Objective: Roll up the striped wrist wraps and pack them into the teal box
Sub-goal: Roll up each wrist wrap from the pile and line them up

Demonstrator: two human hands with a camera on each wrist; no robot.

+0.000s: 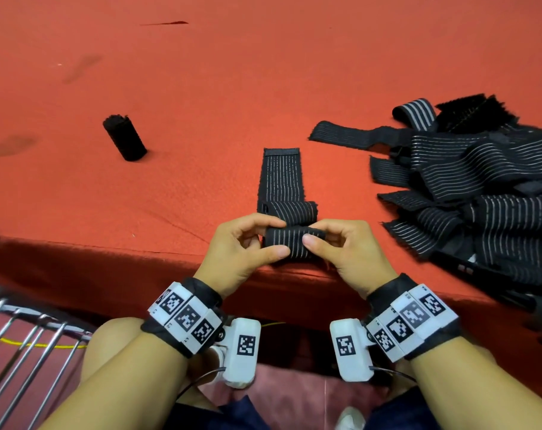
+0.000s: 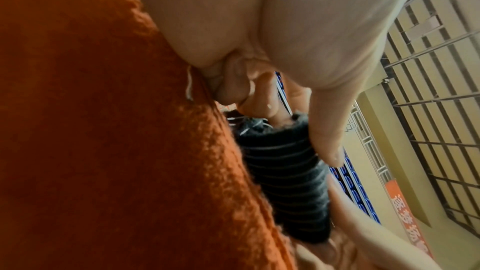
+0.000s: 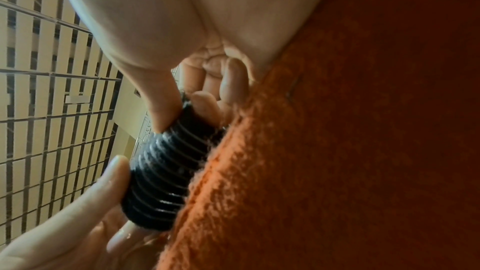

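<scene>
Both hands pinch the wrap (image 1: pixel 290 240); loose wraps (image 1: pixel 480 187) right (heaped).

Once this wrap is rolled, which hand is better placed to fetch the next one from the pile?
Right hand, probably: the pile of unrolled wraps lies on its side, while the left hand is farther away.

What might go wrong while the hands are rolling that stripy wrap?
The roll sits at the very edge of the red cloth, pinched only at its ends by the left hand and right hand; if they slip, it may drop off or spring loose. The flat tail has a bunched fold, so it may roll crooked.
</scene>
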